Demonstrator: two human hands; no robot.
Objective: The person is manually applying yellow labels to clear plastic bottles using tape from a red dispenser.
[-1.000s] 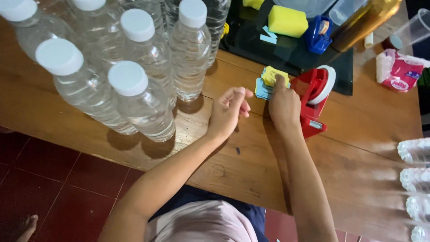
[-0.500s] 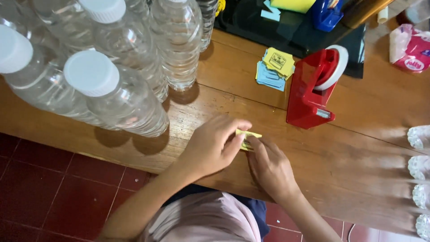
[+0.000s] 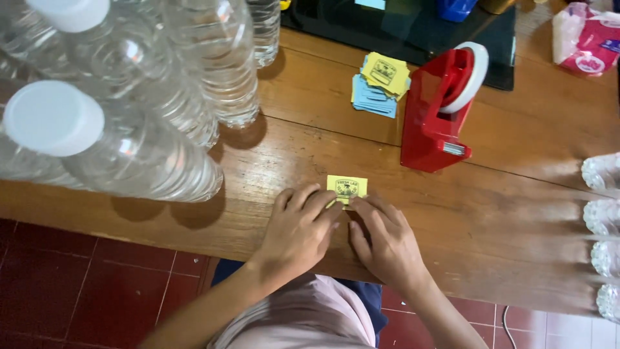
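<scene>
Head view, looking straight down at a brown wooden plank table (image 3: 504, 213). Low in the middle of the frame, left hand (image 3: 298, 231) and right hand (image 3: 387, 242) lying side by side, palms down, fingertips meeting at the lower edge of a small yellow rectangular paper label (image 3: 347, 188). Label flat on the wood, pinned there by the fingertips rather than lifted; neither hand closed around anything, fingers stretched and only slightly curled. Probably pressed so to keep the slip still and flat while handled at its edge; whether a backing is being peeled there, impossible to tell, that edge being hidden under the fingers.

Label itself: bright yellow, thin, square-cornered, with a dark printed emblem and lettering on the upper face, its top edge clear of the hands.

Above it, right of centre, a red plastic tape dispenser with a white roll (image 3: 442, 110), standing apart from the hands but within easy reach. Just left of the dispenser, a loose stack of yellow and pale blue paper labels (image 3: 381, 84), touching the edge of a black mat (image 3: 413, 32) at the top. Filling the upper left, a cluster of clear plastic water bottles with white caps (image 3: 129, 123), unlabelled. Along the right edge, more clear bottles lying on their sides (image 3: 604, 213), partly cut off. Upper right corner, a pink tissue packet (image 3: 584, 39).
</scene>
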